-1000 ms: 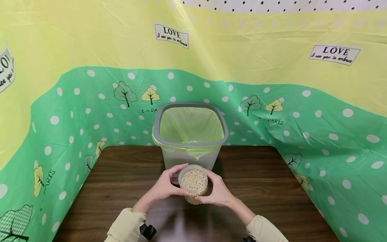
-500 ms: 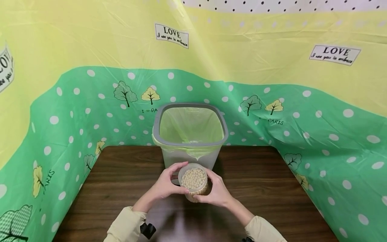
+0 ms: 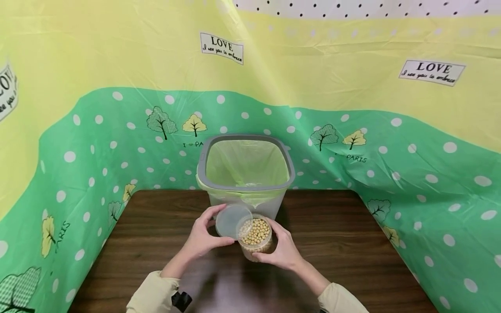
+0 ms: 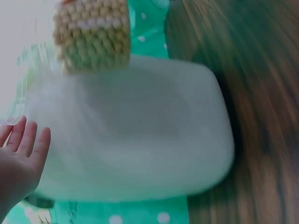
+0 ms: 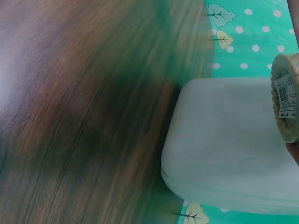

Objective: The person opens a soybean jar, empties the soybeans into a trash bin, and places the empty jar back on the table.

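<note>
My right hand (image 3: pixel 282 247) grips a clear round jar (image 3: pixel 256 252) filled with pale round beans (image 3: pixel 258 231). Between thumb and fingers, my left hand (image 3: pixel 202 234) holds a translucent round lid (image 3: pixel 231 221), which overlaps the left side of the jar's mouth in the head view. Much of the jar's mouth is uncovered. In the left wrist view the bean-filled jar (image 4: pixel 92 39) appears at the top, above the fingers of my left hand (image 4: pixel 23 163). The right wrist view catches the jar's labelled bottom (image 5: pixel 286 95) at its right edge.
Just beyond the hands stands a pale bin (image 3: pixel 247 204) with a grey rim (image 3: pixel 246 188) and a light green liner (image 3: pixel 248 161). It rests on a dark wooden table (image 3: pixel 332 243). A green and yellow printed sheet (image 3: pixel 117 143) encloses the back and sides.
The lid has come off the jar and shifted left with my left hand, exposing the beans. My right hand and the jar have moved slightly to the right.
</note>
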`<state>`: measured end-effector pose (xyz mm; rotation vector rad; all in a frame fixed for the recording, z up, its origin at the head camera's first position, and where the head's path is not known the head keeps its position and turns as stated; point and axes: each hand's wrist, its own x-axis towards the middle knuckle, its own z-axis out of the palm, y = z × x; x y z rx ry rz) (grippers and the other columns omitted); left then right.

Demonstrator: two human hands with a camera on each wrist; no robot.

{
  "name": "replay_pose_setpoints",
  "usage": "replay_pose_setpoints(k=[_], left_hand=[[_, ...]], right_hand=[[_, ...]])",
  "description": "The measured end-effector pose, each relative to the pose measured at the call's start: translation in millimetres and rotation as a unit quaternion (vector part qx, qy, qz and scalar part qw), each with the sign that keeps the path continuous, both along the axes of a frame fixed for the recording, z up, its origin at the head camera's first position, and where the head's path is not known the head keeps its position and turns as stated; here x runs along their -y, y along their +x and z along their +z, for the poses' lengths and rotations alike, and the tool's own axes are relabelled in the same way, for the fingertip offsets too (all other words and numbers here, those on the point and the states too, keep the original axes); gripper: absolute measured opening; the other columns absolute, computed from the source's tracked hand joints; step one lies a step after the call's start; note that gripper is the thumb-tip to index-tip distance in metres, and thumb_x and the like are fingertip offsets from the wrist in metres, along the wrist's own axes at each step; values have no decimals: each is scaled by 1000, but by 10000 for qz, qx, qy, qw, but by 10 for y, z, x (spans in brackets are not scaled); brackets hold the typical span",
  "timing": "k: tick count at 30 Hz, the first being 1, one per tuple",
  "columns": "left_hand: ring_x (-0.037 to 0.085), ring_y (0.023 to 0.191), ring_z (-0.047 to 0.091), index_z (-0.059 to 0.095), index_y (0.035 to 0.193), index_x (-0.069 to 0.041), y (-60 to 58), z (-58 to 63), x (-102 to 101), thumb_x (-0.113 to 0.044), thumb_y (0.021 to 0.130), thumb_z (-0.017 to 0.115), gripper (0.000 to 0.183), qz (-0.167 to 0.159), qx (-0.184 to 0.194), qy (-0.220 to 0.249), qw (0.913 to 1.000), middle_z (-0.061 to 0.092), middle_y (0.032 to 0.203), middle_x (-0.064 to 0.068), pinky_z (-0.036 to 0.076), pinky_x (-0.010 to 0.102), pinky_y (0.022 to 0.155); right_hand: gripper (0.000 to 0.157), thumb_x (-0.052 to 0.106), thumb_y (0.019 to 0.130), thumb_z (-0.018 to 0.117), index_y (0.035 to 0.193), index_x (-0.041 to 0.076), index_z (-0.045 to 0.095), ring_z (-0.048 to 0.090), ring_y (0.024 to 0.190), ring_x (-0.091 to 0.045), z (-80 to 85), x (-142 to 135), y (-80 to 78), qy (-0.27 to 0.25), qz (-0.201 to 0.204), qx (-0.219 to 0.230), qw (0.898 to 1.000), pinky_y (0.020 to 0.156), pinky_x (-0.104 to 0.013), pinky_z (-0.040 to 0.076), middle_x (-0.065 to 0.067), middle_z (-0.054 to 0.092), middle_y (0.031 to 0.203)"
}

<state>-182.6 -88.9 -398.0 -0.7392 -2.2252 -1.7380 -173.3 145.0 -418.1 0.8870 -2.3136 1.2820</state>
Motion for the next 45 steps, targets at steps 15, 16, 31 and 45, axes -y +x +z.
replay_pose_setpoints(k=[15,16,31,45], left_hand=[[20,104,52,52,125,-5,-38,-921,769,-25,56,87,80,1441,547,-1109,9818,56,116,9,48,33,81],[23,103,53,52,124,-3,-45,-977,804,-26,56,87,80,1541,666,-1245,9779,56,116,10,48,35,81],[35,104,54,54,119,4,-112,-1743,977,-39,51,86,86,2037,946,-2425,9438,58,112,19,43,48,85],[28,97,56,58,110,1,-60,-1840,968,-46,46,86,85,2011,605,-3025,9297,60,103,11,46,44,79]], right_hand=[[80,11,54,83,122,-9,48,58,98,-31,-80,-119,26,58,-256,-120,9996,80,-30,49,-21,57,113],[79,11,54,82,122,-8,48,58,97,-32,-85,-122,26,64,-273,-147,9995,79,-30,49,-21,57,113],[79,12,55,82,123,-9,48,58,97,-30,-153,-161,20,-133,-272,-78,9995,79,-29,49,-20,57,113],[78,9,57,81,123,-12,45,57,99,-31,-155,-188,27,-219,-103,28,9997,80,-26,49,-25,55,114]])
